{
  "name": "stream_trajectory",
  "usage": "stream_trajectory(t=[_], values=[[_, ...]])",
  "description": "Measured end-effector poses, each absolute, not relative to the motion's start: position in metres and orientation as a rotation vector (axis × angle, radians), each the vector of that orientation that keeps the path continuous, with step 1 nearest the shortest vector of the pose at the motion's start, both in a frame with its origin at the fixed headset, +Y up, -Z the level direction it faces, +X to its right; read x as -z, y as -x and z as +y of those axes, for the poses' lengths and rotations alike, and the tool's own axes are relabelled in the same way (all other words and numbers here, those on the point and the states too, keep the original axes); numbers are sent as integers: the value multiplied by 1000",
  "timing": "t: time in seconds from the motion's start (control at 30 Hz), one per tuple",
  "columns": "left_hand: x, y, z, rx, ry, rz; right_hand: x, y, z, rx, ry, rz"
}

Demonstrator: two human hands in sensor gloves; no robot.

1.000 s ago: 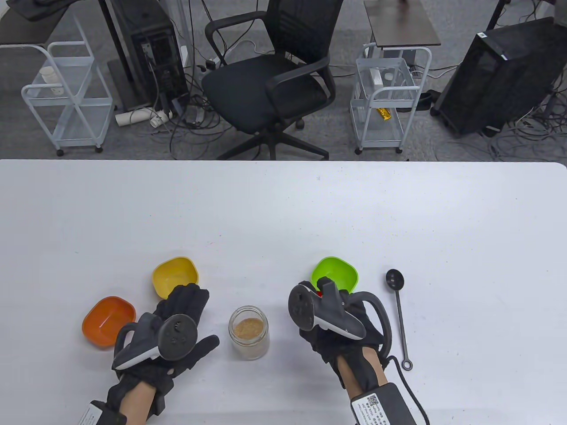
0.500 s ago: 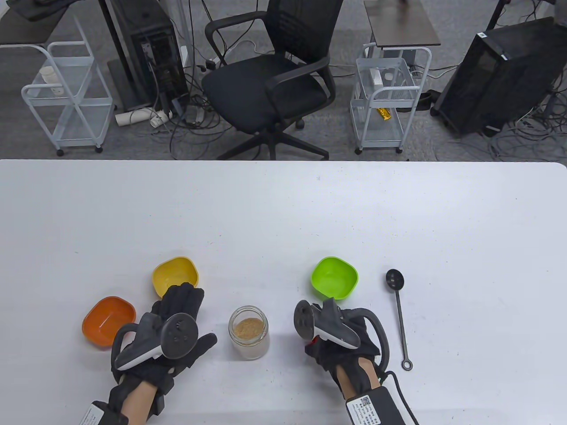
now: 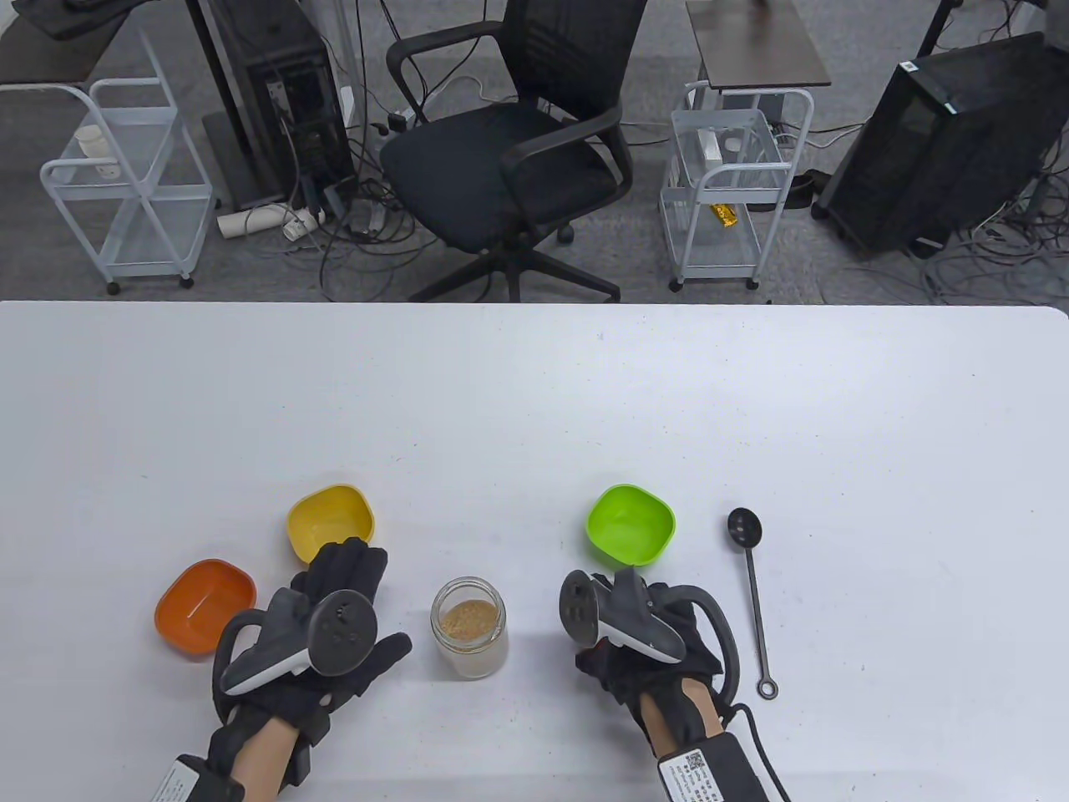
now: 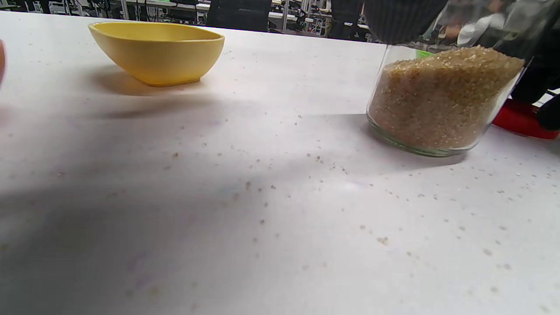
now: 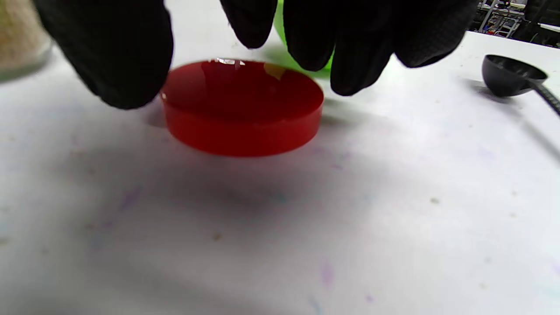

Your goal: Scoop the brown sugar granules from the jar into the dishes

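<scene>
My right hand (image 3: 647,639) sets the red lid (image 5: 243,107) on the tabletop (image 3: 534,401), fingers loosening; my left hand (image 3: 334,635) rests flat, empty, freeing the jar (image 3: 469,626) for scooping.

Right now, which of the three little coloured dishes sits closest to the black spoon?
The green dish. It sits just left of the black spoon, on the right side of the jar, while the yellow dish and orange dish sit far over on the left.
</scene>
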State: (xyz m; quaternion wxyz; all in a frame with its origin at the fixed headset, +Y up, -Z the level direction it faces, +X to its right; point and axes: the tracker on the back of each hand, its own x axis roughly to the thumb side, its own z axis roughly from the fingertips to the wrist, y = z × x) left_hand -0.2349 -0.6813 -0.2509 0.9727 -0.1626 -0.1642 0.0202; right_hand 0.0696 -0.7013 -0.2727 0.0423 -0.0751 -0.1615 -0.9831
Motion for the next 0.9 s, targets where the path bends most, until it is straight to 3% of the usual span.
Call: stream_trajectory(t=[0.23,0.47,0.9], values=[[251,235,-682,-45,332,-329,266,-100,-673,3110,88,-330],[252,236,-682,-52,334,-325,262,-144,-659,3163,-210,-181],[252,239,-681,-52,327,-305,263,-200,-690,3025,-723,-245]])
